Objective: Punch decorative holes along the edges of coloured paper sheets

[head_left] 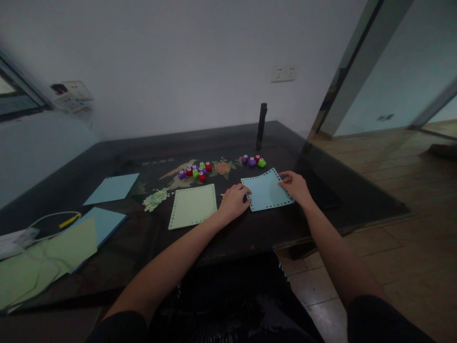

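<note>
**Steadying a punched blue sheet from both sides**

Left hand (233, 200): palm down, fingers loosely curled, tips resting on the left edge of the blue sheet (267, 193). It grips nothing and reads as a weight that keeps the paper from sliding.

Right hand (295, 186): fingers laid close together over the sheet's far right corner. Whether the thumb is tucked under the edge cannot be told at this size.

The sheet lies flat on the table (232, 143), near the front right edge, between the two hands. It is turned slightly askew. A row of holes runs round all four sides.

Just to its left is a green sheet (193, 206), bordered with the same holes and untouched. It is probably set aside so the two do not overlap.

Beside that is a small heap of scraps (155, 199), pale green and likely punch waste, kept clear of both sheets.

Behind the sheets are two groups of small punches: a larger cluster (195, 171) and a trio (253, 161), the trio just beyond the blue sheet and within easy reach. A dark upright cylinder (262, 126) stands further back.

At far left, well apart, are a plain blue sheet (112, 188) and a loose stack (71, 243) of green and blue paper. None of these sheets shows holes.
</note>
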The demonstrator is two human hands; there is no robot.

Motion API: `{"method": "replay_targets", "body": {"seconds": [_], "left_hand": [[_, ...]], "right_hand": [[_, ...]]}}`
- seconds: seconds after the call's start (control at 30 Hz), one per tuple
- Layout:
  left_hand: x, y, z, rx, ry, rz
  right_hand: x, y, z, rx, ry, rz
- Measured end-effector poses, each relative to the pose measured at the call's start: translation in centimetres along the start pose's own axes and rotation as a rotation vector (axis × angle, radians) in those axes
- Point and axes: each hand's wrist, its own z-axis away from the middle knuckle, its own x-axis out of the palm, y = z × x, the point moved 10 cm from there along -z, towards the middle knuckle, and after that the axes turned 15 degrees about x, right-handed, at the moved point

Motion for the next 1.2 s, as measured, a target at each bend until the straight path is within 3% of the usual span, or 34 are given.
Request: {"method": "replay_targets", "body": {"seconds": [0.63, 1.2], "left_hand": [[0.25, 0.08, 0.01, -0.002, -0.017, 0.0], [-0.5, 0.48, -0.11, -0.003, -0.029, 0.003]], "right_hand": [[0.67, 0.36, -0.23, -0.078, 0.075, 0.219], [0.68, -0.12, 0.23, -0.117, 0.059, 0.22]]}}
